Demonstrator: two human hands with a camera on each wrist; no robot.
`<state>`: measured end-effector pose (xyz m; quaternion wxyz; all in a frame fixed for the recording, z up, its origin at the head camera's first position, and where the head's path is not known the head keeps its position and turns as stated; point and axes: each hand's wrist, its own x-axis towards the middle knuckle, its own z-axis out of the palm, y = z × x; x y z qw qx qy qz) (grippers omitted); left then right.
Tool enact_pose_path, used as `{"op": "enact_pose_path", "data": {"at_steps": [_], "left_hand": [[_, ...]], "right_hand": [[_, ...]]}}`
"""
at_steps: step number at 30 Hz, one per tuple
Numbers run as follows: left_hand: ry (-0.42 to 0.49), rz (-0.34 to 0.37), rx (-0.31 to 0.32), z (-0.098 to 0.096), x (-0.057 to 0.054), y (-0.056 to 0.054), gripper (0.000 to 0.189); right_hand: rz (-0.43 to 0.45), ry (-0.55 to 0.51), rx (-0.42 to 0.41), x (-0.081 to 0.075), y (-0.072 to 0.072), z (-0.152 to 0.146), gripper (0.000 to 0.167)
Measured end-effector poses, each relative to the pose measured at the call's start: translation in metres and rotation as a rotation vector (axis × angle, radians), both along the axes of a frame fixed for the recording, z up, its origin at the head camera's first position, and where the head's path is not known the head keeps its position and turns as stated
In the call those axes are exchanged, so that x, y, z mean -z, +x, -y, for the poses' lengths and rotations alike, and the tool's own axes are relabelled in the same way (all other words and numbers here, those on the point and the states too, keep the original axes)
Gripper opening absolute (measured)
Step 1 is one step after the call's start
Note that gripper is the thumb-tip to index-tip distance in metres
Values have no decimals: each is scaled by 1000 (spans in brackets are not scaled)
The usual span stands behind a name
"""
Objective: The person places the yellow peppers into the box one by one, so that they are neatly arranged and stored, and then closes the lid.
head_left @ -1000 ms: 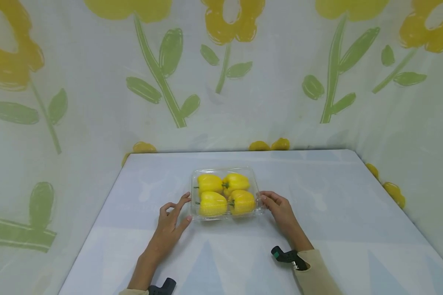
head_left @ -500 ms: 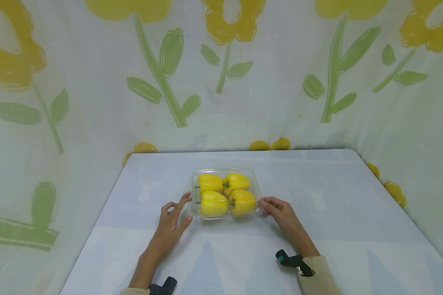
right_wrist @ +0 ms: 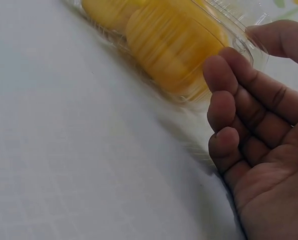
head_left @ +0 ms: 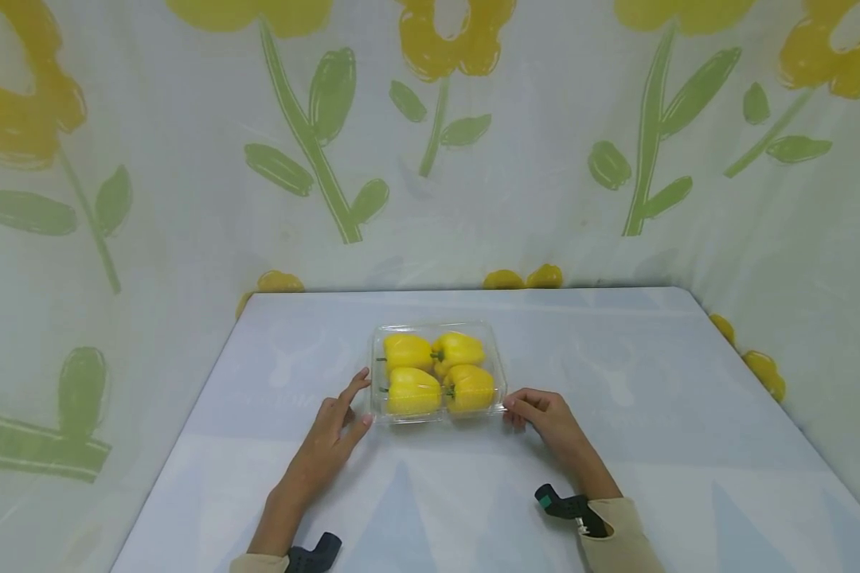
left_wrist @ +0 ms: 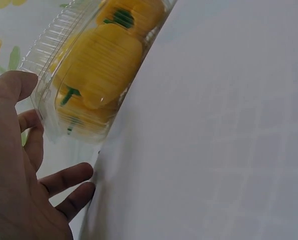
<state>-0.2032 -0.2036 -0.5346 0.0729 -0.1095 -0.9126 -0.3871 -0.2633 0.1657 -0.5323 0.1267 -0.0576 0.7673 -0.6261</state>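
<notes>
A clear plastic clamshell box [head_left: 437,328] with its lid down sits on the table, holding several yellow bell peppers [head_left: 413,390] with green stems. My left hand [head_left: 324,442] is at the box's left side, thumb and index finger spread apart with their tips at its edge. In the left wrist view, its other fingers [left_wrist: 68,177] stand away from the box. At the front right corner, my right hand [head_left: 550,420] pinches the rim between thumb [right_wrist: 276,37] and index finger. The remaining fingers of that hand curl below the rim.
The white table [head_left: 616,358] carries a pale blue triangle print. Behind it and at both sides hangs a curtain [head_left: 516,183] with yellow flowers and green leaves. A black wrist device [head_left: 569,509] sits at the right cuff, another black device [head_left: 315,553] at the left.
My right hand has slid a little toward the front along the box's right edge, to its corner. The left hand has barely moved, and the box remains in place with its lid down.
</notes>
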Motion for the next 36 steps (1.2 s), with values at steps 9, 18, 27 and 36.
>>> {"op": "enact_pose_path", "data": {"at_steps": [9,18,27,36], "left_hand": [[-12,-10,14,3,3,-3,60],[11,-10,14,2,2,-2,61],[-5,-20,33,2,1,-3,60],[-5,-36,41,2,2,-3,58]], "right_hand": [[-15,-28,-21,2,-2,0,31],[1,-78,-81,2,-2,-1,34],[7,-48,-16,3,-3,-1,32],[-44,-32,-68,9,-3,-6,27]]}}
